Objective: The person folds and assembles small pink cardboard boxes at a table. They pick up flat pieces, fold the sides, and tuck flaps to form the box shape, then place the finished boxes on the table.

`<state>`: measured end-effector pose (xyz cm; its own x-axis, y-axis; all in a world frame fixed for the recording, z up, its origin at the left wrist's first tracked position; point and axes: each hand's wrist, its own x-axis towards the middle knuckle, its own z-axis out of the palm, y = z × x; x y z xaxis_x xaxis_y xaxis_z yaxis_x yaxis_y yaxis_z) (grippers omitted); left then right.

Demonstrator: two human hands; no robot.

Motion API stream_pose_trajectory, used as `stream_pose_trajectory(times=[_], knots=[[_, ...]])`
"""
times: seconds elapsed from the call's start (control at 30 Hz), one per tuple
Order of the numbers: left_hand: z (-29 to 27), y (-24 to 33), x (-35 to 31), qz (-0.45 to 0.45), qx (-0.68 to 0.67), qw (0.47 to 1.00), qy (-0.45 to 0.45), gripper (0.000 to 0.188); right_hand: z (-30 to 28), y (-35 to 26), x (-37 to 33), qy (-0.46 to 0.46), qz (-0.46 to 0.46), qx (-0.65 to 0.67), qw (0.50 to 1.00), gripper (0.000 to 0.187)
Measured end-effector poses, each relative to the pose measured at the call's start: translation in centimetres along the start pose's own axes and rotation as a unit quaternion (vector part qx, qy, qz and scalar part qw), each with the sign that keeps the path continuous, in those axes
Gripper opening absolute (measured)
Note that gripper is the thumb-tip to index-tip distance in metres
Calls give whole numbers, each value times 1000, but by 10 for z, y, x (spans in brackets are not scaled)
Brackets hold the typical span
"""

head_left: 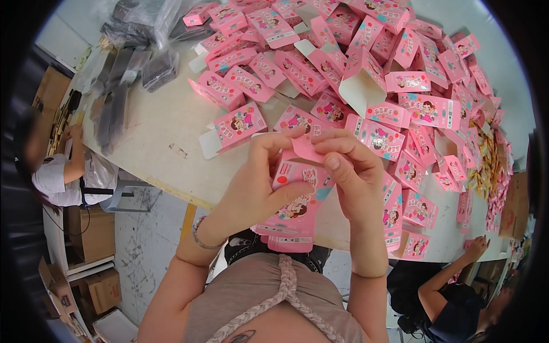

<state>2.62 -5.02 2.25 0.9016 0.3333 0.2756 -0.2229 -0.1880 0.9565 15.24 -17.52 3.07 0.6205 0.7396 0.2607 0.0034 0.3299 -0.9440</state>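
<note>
Close to my body, over the table's near edge, a pink printed carton point(297, 208) is held up in front of me. My left hand point(260, 177) grips it from the left, thumb across its printed face and fingers behind. At its upper end my right hand point(357, 177) pinches the pink flap point(306, 150) between thumb and fingers. Below the held carton, more pink card with a flap point(291, 243) hangs past the table edge; I cannot tell whether it is the same piece. Just beyond my hands lies another pink carton point(240, 124) with its white end flap out.
A large heap of pink cartons point(423, 111), some open-ended, covers the table's middle and right. Gold packets point(485, 157) lie far right. Dark plastic-wrapped packs point(117, 103) sit left on the table point(166, 146). One person point(63, 171) is at left, another point(457, 303) at right.
</note>
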Motion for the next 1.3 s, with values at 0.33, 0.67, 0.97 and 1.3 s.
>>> stream_pose_trajectory(times=[0.33,0.67,0.97,1.3], knots=[[0,-1,-2,15,-78,996,36,58,-10,-18,-14,-92,-22,-168,981,37],[-21,-12,4,124,57,977,166,47,-74,-12,12,48,158,-404,900,64],[-36,-34,-21,-28,154,974,161,43,-13,51,-37,-68,76,-524,846,77],[-6,-26,-12,-117,-28,984,129,43,6,-10,-41,-43,79,-401,912,36]])
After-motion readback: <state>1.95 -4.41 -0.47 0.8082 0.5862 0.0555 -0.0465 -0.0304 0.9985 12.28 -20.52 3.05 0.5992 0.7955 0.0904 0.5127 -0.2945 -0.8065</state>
